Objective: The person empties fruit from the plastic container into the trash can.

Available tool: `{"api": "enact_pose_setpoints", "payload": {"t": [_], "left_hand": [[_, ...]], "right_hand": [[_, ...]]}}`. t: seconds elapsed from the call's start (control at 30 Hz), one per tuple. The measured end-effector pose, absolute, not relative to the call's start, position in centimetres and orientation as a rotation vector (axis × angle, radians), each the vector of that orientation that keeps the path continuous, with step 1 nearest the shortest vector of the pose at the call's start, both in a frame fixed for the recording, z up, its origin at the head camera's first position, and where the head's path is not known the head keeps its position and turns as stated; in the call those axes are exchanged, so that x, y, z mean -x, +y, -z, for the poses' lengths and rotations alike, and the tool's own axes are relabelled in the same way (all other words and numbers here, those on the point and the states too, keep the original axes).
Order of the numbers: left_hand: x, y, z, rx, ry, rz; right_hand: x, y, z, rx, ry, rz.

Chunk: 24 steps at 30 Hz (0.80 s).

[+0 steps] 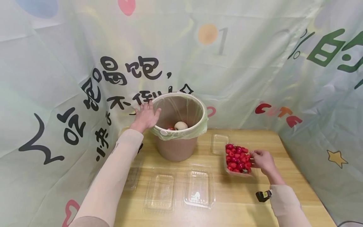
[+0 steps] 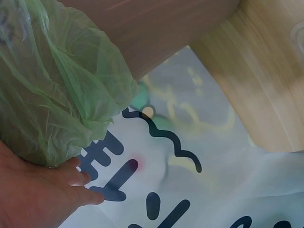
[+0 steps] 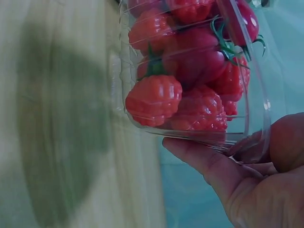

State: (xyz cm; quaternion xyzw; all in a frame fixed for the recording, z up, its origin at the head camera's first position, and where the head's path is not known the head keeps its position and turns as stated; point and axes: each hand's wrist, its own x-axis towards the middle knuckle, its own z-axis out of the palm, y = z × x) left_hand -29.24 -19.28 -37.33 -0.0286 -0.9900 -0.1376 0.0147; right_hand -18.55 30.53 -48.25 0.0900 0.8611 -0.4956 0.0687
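Note:
My right hand point(image 1: 262, 160) pinches the rim of a clear plastic box point(image 3: 180, 135) at its right side. The box is filled with red fruit point(image 1: 237, 159): bumpy raspberry-like pieces point(image 3: 153, 99) and smooth, cherry-tomato-like ones point(image 3: 194, 57) with green stems. In the right wrist view, thumb and fingers close over the box wall. My left hand point(image 1: 146, 116) lies with spread, straight fingers on the left rim of a brown bin point(image 1: 175, 148). A thin green bag point(image 2: 71, 90) lines the bin and hangs over its rim, against my left hand in the left wrist view.
Inside the bin lie a pale round item point(image 1: 181, 126) and something red point(image 1: 170, 129). Clear plastic trays or lids point(image 1: 161, 192) point(image 1: 199, 187) lie on the wooden table point(image 1: 227, 205), another point(image 1: 219, 143) behind the box. Printed cloth point(image 1: 241, 78) surrounds the table.

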Motion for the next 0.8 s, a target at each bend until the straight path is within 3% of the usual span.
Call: {"api": "enact_pose_setpoints", "payload": {"t": [0.8], "left_hand": [[29.2, -19.2, 37.4, 0.086, -3.084, 0.427]], "right_hand": [[21.3, 28.7, 44.2, -0.274, 2.608, 1.460]]}}
